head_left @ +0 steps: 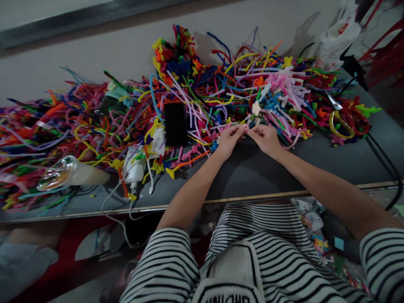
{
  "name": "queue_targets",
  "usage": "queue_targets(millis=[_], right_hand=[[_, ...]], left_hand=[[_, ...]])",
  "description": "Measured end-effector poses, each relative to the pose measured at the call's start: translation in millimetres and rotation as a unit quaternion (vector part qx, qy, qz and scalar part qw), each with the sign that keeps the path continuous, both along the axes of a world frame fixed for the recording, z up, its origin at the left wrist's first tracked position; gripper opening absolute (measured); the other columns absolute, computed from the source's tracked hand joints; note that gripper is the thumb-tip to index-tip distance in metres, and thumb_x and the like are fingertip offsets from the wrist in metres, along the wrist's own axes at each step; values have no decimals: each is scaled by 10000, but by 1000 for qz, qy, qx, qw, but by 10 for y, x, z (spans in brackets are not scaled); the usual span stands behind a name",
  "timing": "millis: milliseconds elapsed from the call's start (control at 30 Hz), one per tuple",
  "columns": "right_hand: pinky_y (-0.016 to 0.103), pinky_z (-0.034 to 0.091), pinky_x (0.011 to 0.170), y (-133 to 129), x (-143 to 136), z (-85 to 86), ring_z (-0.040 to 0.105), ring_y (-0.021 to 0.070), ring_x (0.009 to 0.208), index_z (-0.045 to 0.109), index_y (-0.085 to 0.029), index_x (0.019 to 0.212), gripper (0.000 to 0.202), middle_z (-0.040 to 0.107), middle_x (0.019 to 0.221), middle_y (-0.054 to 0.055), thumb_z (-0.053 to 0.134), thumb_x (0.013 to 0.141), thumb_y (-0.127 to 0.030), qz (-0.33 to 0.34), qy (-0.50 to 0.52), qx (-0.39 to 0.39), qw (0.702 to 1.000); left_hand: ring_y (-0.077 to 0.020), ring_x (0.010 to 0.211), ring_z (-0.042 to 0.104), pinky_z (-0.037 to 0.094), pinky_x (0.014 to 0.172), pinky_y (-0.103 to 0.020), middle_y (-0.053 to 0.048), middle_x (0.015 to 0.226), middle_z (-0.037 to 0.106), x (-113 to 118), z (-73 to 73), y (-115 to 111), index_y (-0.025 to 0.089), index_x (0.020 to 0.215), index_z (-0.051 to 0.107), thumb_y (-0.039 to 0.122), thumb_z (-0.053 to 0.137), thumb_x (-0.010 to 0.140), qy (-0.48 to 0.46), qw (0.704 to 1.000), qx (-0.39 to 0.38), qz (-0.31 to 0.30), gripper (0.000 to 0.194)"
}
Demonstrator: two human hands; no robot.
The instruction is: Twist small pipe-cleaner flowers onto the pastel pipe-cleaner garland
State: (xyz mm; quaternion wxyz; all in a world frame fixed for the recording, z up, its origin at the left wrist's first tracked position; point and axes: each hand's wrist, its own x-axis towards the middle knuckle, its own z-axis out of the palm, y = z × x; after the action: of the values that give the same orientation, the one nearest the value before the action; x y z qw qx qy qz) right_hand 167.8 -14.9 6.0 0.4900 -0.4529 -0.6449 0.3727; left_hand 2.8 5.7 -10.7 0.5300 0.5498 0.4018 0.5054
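Your left grip (232,139) and right grip (265,139) pinch a small pink piece (245,127) above the table (252,172); pipe cleaners (126,109) crowd behind, scissors (341,122) lying to the right.

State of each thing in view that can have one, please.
Left hand: pinching pink piece
Right hand: pinching too
Pink piece: held between both hands
Phone: screen dark
Charger: cable plugged in
Cup: on its side
Scissors: lying down, blade opening unclear
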Motion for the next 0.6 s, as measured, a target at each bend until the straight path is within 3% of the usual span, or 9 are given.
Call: queue_targets(millis=[100, 200, 333, 433, 600], right_hand=[[261, 269, 521, -16, 11, 14, 365, 88, 517, 709, -152, 761, 444, 501, 547, -17, 642, 871, -577, -37, -49, 32, 998], [269, 346, 561, -41, 29, 46, 475, 113, 545, 760, -155, 882, 380, 623, 626, 18, 585, 938, -487, -2, -122, 62, 991], [301, 470, 724, -42, 84, 73, 670, 187, 791, 759, -180, 1072, 314, 760, 928, 81, 500, 996, -340, 18, -233, 139, 962], [339, 492, 861, -3, 165, 95, 689, 237, 1032, 735, -192, 1137, 325, 750, 1140, 102, 448, 1023, -292, -22, -297, 191, 935], [358, 496, 902, 36, 272, 147, 687, 250, 1049, 697, -187, 1126, 337, 745, 1120, 109, 449, 1039, -398, -108, -253, 220, 936]], left_hand=[[-91, 593, 513, 403, 552, -226, 5, 679, 634, 8, 45, -51, 195, 895, 753, 509, 691, 871, 91, 993, 64, 30, 321], [-93, 580, 496, 393, 570, -237, 18, 634, 596, -6, 84, -78, 195, 794, 724, 542, 650, 891, 136, 981, 118, 72, 368], [-92, 549, 468, 379, 566, -241, 28, 581, 548, -40, 92, -54, 196, 746, 680, 565, 600, 915, 171, 972, 125, 103, 414], [-91, 528, 462, 372, 548, -239, 28, 562, 529, -47, 80, -32, 191, 720, 635, 564, 563, 936, 177, 974, 116, 79, 437], [-78, 524, 470, 385, 537, -222, 28, 615, 559, -9, 136, -84, 183, 794, 630, 454, 600, 929, 129, 987, 98, -2, 305]])
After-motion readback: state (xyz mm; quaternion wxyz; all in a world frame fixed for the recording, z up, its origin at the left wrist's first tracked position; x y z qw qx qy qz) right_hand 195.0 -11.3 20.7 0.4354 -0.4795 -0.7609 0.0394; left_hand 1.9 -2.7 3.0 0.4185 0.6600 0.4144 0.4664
